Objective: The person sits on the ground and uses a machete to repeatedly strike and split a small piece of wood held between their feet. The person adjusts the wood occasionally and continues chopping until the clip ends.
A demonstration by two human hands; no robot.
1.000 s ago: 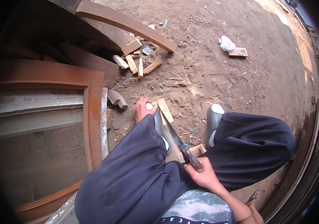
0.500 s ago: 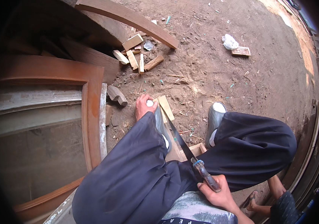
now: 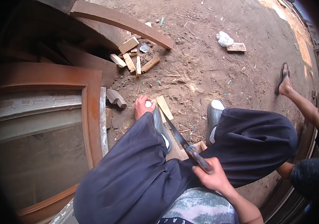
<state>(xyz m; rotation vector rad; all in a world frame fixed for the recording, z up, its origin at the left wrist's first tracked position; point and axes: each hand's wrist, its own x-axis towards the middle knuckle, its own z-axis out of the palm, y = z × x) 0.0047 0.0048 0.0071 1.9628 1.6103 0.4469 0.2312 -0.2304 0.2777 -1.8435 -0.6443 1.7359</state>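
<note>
My right hand (image 3: 210, 174) is closed round the dark, worn handle of a handsaw (image 3: 182, 140). The saw's long blade slants away to the upper left, its tip beside a pale wooden piece (image 3: 163, 107). My left hand (image 3: 143, 107) reaches down beside my left shoe (image 3: 159, 127), its fingers bent over the far end of the wood there; the shoe hides part of the grip. That shoe rests on a wooden board (image 3: 174, 152) between my legs. My right shoe (image 3: 214, 118) stands on the ground farther right.
A brown wooden frame (image 3: 92, 123) leans at the left. Several wood offcuts (image 3: 138, 65) lie beneath a long curved plank (image 3: 124, 23). A white plastic bag (image 3: 225, 39) sits by a small wooden tray (image 3: 236, 47). Another person's sandalled foot (image 3: 284, 84) is at the right.
My right hand and the saw have shifted slightly forward and left. My left hand stays in place. At the right, the other person has stepped forward, farther into view.
</note>
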